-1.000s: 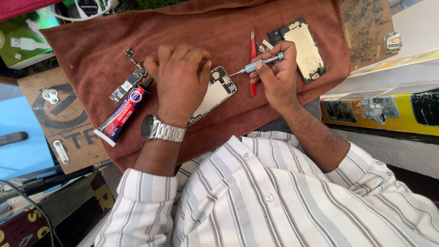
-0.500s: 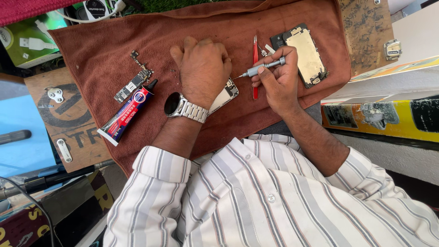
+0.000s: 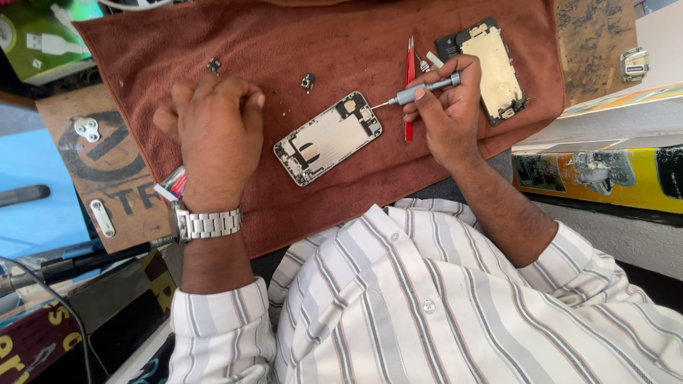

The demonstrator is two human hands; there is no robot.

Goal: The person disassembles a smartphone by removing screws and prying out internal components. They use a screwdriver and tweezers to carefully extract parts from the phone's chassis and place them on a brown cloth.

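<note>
Brown terry cloth covers most of the bench, nap fuzzy, edges rumpled; a worn brown board with dark stencil marks sticks out from under it on the left, and a blue surface lies left of that. Right side: a yellow and orange box with scuffed printing, near edge of the bench. Person's striped shirt fills the near half of the view. Left hand: fingers curled down loosely onto the cloth, back of hand up, metal link wristwatch on the wrist; whether it grips anything underneath I can't tell. A red and white glue tube pokes out just beside the wrist. Right hand: closed in a pinch around a small grey metal screwdriver, tip pointing left and touching the top corner of the phone housing. Housing is a silver rounded rectangle, open side up, lying tilted in the middle of the cloth between the two hands, small parts inside. Separate phone screen assembly with a gold-toned metal plate lies at far right of the cloth, just beside the right hand. Red tweezers lie upright in the picture between housing and screen, partly under the screwdriver. Two small dark loose parts sit on the cloth, far side.
</note>
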